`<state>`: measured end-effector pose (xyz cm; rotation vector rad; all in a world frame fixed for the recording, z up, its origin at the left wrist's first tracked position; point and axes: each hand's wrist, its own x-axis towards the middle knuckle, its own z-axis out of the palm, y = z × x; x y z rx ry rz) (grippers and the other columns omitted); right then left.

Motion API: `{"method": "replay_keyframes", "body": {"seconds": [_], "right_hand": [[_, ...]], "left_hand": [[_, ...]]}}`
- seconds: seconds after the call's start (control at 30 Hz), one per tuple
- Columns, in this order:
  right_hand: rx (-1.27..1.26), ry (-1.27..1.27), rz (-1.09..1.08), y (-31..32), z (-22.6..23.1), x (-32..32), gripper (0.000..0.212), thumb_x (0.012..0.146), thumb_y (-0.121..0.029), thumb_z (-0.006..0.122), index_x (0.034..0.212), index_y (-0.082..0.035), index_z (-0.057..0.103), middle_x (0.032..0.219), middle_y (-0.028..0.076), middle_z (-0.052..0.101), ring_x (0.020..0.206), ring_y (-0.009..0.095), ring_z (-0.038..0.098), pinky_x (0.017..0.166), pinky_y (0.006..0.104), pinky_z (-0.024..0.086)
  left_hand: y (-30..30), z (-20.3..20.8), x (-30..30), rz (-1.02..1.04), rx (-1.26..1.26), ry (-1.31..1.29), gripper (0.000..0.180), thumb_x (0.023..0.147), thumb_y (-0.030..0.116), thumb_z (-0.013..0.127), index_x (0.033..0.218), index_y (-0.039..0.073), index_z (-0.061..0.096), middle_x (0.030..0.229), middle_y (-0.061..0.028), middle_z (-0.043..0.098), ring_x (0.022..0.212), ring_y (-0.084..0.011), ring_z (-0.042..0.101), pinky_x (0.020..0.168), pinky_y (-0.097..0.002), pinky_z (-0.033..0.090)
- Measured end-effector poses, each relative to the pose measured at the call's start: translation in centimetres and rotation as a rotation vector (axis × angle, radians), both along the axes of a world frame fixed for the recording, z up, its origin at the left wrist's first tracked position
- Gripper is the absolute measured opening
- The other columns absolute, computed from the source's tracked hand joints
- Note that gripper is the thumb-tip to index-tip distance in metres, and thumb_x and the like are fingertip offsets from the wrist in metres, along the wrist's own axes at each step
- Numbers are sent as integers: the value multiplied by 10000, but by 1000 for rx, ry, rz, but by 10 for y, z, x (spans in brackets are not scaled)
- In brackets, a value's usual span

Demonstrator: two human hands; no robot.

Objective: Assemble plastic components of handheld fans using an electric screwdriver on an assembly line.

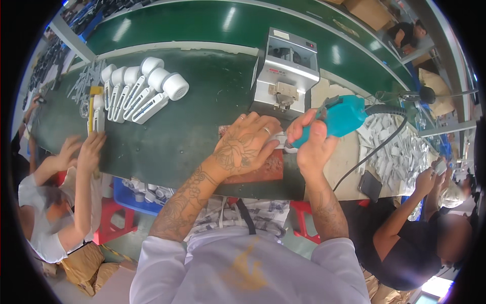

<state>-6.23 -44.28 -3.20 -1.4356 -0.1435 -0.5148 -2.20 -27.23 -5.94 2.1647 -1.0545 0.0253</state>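
My right hand [315, 139] is closed round a teal corded electric screwdriver [345, 117]. Its front end points down and left, at a small white plastic part [279, 139] between my hands. Bent over that part, my left hand [245, 144] grips it and covers most of it, so its full shape is hidden. Beneath the left hand lies a reddish mat [266, 169] on the green table. Just beyond my hands stands a silver box-shaped machine [286, 73] with a metal fixture on its front.
Several white round-headed handled devices [144, 88] lie at the far left. White parts are heaped [392, 152] at the right, beside a dark flat object [370, 186]. The screwdriver's black cable [374, 152] loops there. Co-workers sit on both sides; a blue bin [126, 197] is below left.
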Motion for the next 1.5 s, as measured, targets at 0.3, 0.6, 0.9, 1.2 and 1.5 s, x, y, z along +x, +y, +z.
{"method": "replay_keyframes", "body": {"seconds": [0.3,0.6,0.9,1.2,1.5], "right_hand": [[42,89,-77,-4,17,-16,593,1004,-573,601,1076,15,569,685,49,581,605,160,590,548,297,458],[15,-256,-457,-61,34,47,317,1058,-317,600,1100,-2,602,748,34,614,653,104,568,586,257,434],[-65,-112,-537,-78,-30,39,278,1028,-235,615,1143,18,610,755,25,622,688,89,557,620,253,420],[92,-101,-538,-68,-45,46,178,955,-177,695,1083,-57,662,917,30,683,737,142,622,678,329,521],[-79,-85,-530,-77,-37,38,434,1043,-411,602,1186,-2,623,802,35,624,704,116,569,608,258,437]], "left_hand": [[5,1,-11,-78,-60,-168,357,901,237,708,1205,52,669,1239,-120,646,1055,-327,604,918,-471,485],[8,10,-48,-23,8,-292,338,863,183,784,1181,132,682,1045,-93,726,930,-318,705,792,-410,569],[175,-25,-45,821,-884,230,367,1045,108,586,1382,-14,507,1311,-132,599,1165,-222,618,977,-353,534],[402,-96,-75,1256,-326,-210,498,981,153,654,1429,1,497,1366,-147,581,1338,-330,513,1156,-450,396],[373,-61,-16,1335,-276,-282,378,964,120,652,1277,-51,523,1193,-238,609,1124,-358,624,993,-420,487]]}}
